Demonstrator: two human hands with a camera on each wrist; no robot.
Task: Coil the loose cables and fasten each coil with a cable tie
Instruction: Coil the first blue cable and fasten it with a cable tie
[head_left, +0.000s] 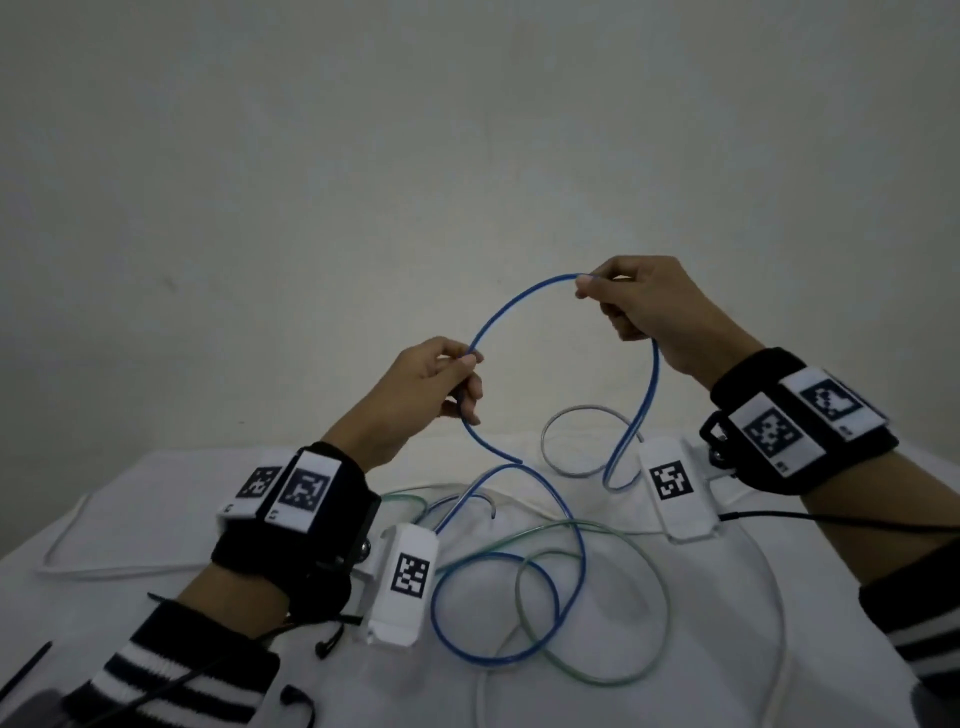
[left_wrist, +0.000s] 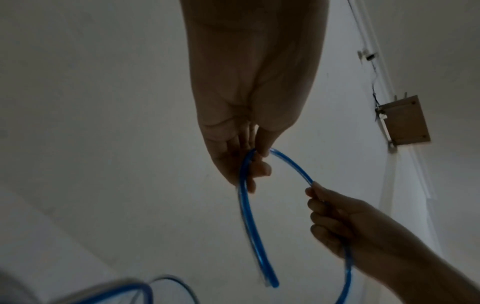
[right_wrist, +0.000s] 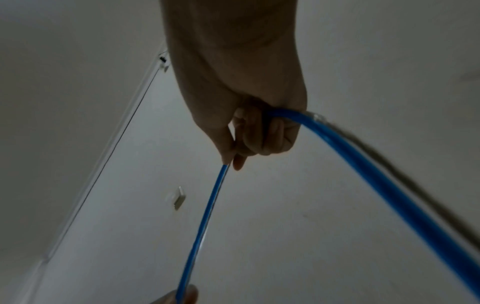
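Nearest on the white-covered desk (head_left: 156, 519) lie the loose runs: blue cable (head_left: 519, 293) looped on the cloth, tangled with a green cable (head_left: 644, 665) and a clear cable (head_left: 566, 413); a black strip at the lower left edge, possibly a cable tie (head_left: 26, 670), cannot be identified for sure. Above the desk, left hand (head_left: 431, 395) pinches the blue cable near its free end, thumb and fingers curled round it, the short tail hanging below. Farther out and higher, right hand (head_left: 639, 306) is closed round the same cable, thumb and forefinger pinching it; an arch spans between the two hands. Judgement: first loop is being formed, coiling barely begun. To do it well: keep left hand as the fixed anchor, bring right hand's section across to it, match loop size each turn, let the cable roll between the fingers so no twist builds. Lift the slack clear of the green cable before drawing it in, or the snarl tightens.
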